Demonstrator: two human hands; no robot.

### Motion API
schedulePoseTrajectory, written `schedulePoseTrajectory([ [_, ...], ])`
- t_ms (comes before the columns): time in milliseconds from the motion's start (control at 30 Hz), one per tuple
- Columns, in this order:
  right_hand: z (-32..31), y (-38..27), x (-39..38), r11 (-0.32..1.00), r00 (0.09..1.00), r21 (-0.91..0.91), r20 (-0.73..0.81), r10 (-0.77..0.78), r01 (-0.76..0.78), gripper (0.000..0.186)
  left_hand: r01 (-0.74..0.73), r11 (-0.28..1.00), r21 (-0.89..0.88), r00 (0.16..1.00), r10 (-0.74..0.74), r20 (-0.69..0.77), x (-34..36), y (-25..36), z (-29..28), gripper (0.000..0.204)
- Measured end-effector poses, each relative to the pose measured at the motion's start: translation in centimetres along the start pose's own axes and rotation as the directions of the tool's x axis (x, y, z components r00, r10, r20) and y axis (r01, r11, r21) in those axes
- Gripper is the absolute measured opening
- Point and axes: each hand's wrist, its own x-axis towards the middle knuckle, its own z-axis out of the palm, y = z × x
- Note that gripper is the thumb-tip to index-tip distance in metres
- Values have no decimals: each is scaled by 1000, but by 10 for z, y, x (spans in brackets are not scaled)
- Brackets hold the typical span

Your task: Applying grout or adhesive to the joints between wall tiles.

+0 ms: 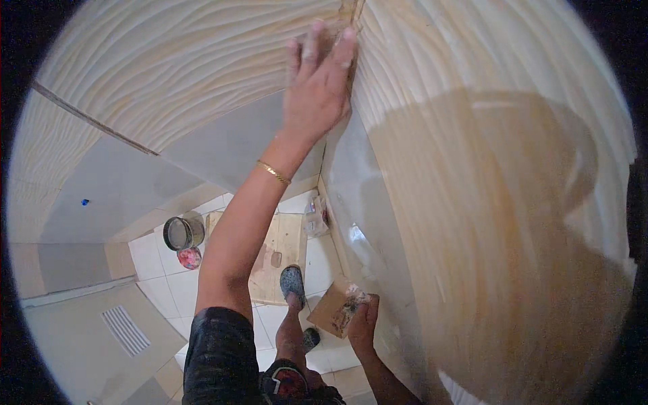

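My left hand [316, 88] is raised to the corner where two wavy-patterned tiled walls meet. Its fingers are stretched out and apart, slightly blurred, and lie against the corner joint [356, 17]. I see nothing held in it. A gold bracelet [273, 172] circles that wrist. Low on the right, my right hand [364, 320] grips the edge of a brown rectangular board [331, 309]. White and dark paste-like smears cover the side of the board nearest my fingers.
Below, a wooden platform [293, 236] stands on the white-tiled floor [152, 260], with one shoe [292, 280] on it. An open can [179, 233], a red-and-white round item [190, 258] and a clear plastic bag [316, 216] sit around it. A door with a vent [125, 331] is at left.
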Motion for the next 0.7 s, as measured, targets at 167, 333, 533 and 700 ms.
schedulePoseTrajectory([
  [167,-1,-7,-7,998,999,46,4,-44,44,22,-15,996,93,997,8,79,-26,-1,14,73],
  [333,-2,-14,-10,994,995,-58,46,-88,91,21,-11,998,64,972,-4,233,-40,-1,-7,75],
  [533,5,-21,-4,998,1000,-65,-8,25,-25,21,-47,990,-132,993,32,-113,-5,-17,-30,80],
  [700,5,-27,-6,983,995,-159,-37,-93,86,20,-110,993,43,993,108,42,2,-16,-8,85],
])
